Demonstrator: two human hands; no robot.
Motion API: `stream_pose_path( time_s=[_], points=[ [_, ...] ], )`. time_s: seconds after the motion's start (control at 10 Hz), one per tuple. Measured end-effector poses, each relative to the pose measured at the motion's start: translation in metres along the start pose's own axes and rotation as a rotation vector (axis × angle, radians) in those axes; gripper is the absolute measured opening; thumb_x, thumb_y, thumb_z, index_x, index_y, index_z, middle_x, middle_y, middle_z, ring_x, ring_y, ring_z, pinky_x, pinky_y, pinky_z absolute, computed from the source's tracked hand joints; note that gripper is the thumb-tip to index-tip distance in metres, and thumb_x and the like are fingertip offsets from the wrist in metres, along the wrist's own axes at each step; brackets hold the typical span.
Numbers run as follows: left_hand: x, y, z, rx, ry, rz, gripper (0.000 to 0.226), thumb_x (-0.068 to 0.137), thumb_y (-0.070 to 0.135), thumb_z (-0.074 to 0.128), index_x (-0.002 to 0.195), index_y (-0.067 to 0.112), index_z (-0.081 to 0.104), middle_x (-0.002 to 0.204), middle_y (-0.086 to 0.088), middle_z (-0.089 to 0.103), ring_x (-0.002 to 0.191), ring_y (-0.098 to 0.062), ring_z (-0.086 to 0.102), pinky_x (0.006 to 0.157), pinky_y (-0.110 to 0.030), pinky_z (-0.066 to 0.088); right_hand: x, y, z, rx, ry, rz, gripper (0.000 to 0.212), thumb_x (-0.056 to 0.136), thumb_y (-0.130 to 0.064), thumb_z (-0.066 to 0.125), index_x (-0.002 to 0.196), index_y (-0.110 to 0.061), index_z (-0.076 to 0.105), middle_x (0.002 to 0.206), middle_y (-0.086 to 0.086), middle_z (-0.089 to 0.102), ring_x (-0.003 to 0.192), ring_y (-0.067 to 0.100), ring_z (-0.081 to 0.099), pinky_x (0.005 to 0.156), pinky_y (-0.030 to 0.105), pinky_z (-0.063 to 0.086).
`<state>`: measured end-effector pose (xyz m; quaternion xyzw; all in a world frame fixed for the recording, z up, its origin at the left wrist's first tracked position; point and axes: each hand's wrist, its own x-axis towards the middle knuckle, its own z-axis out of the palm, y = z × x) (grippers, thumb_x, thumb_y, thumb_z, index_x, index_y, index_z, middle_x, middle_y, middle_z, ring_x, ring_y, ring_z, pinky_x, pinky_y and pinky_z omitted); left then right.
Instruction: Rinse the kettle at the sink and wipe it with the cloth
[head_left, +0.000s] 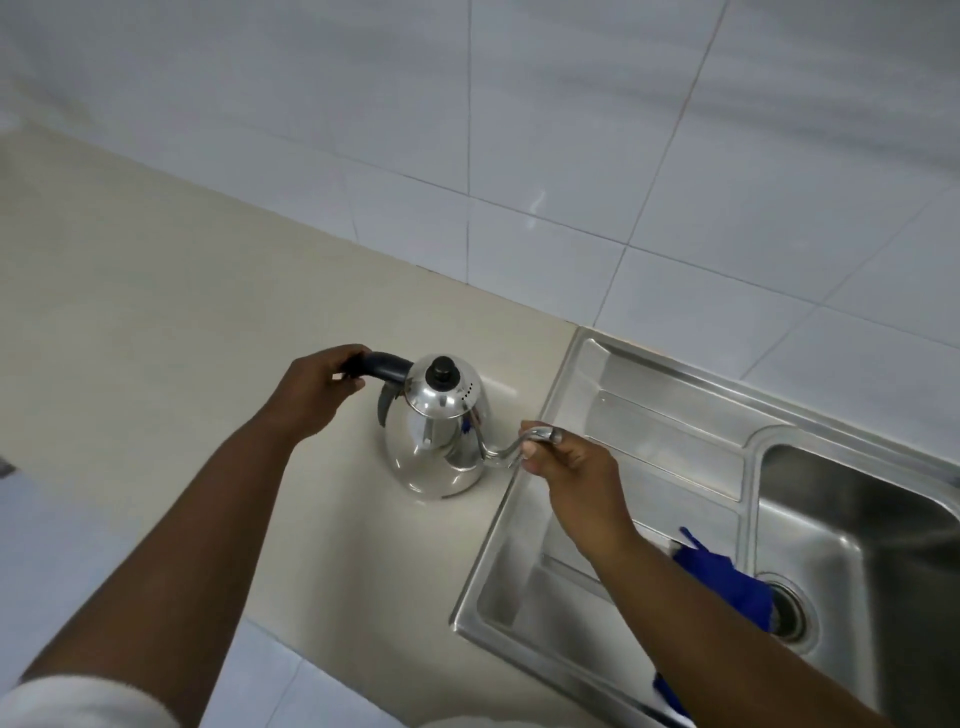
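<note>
A shiny steel gooseneck kettle (435, 441) with a black lid knob stands upright on the beige counter, just left of the sink. My left hand (311, 389) is closed around its dark handle. My right hand (576, 467) pinches the tip of the thin curved spout over the sink's drainboard. A blue cloth (727, 577) lies on the drainboard beside the basin, partly hidden under my right forearm.
The steel sink (649, 395) fills the right side, with its drainboard next to the kettle and its deep basin and drain (789, 613) further right. A white tiled wall (571, 130) rises behind. The beige counter (156, 291) stretches away to the left.
</note>
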<state>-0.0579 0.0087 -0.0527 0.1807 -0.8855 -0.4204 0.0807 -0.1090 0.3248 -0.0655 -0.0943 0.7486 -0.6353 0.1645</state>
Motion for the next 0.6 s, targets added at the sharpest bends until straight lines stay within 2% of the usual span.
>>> stream_pose_path(
  time_s=[0.1,0.2,0.3,0.4,0.5,0.6],
  points=[
    [0.005,-0.013,-0.005,-0.018,0.022,-0.043,0.047,0.084,-0.002,0.062,0.094,0.044,0.062,0.104,-0.004,0.069,0.104,-0.024,0.061,0.096,-0.042,0.048,0.005,-0.003,0.013,0.019,-0.006,0.014,0.032,0.088,-0.011,0.069,0.080,-0.041,0.077,0.102,-0.007,0.077,0.096,0.010,0.071,0.096,0.045,0.055],
    [0.007,-0.019,-0.005,-0.028,0.024,-0.111,0.036,0.084,-0.002,0.061,0.102,0.030,0.065,0.101,-0.002,0.068,0.102,-0.024,0.061,0.089,-0.037,0.048,0.009,-0.004,0.019,-0.034,-0.029,-0.004,0.028,0.088,-0.016,0.069,0.086,-0.043,0.077,0.107,-0.009,0.076,0.103,0.011,0.070,0.098,0.044,0.054],
    [0.008,-0.020,-0.001,-0.039,0.044,-0.135,0.036,0.085,-0.002,0.059,0.109,0.025,0.064,0.097,0.000,0.066,0.097,-0.020,0.059,0.079,-0.028,0.043,0.011,-0.002,0.020,-0.067,-0.024,-0.007,0.017,0.087,-0.020,0.070,0.096,-0.032,0.077,0.108,-0.013,0.076,0.104,0.009,0.070,0.097,0.045,0.054],
    [0.005,-0.018,0.000,-0.048,0.064,-0.175,0.042,0.086,-0.001,0.061,0.122,0.022,0.062,0.105,-0.001,0.066,0.104,-0.022,0.059,0.091,-0.029,0.043,0.010,-0.005,0.017,-0.108,-0.038,-0.009,0.020,0.087,-0.022,0.071,0.106,-0.028,0.075,0.107,-0.011,0.076,0.102,0.007,0.070,0.098,0.039,0.054],
    [0.003,-0.017,-0.001,0.026,0.099,-0.123,0.057,0.086,-0.002,0.062,0.136,0.021,0.050,0.133,-0.001,0.059,0.124,-0.019,0.052,0.103,-0.028,0.037,0.002,-0.011,0.008,-0.175,-0.077,-0.007,0.040,0.086,-0.018,0.072,0.125,-0.021,0.065,0.115,-0.004,0.073,0.104,-0.002,0.067,0.094,0.013,0.050],
    [0.002,0.007,-0.004,-0.059,0.168,-0.139,0.068,0.083,-0.012,0.053,0.141,0.022,0.043,0.144,0.003,0.050,0.135,-0.018,0.044,0.106,-0.026,0.034,-0.009,-0.014,-0.010,-0.114,-0.042,0.015,0.049,0.085,-0.016,0.073,0.132,-0.020,0.059,0.125,-0.004,0.068,0.104,-0.009,0.063,0.093,0.008,0.046]
  ],
)
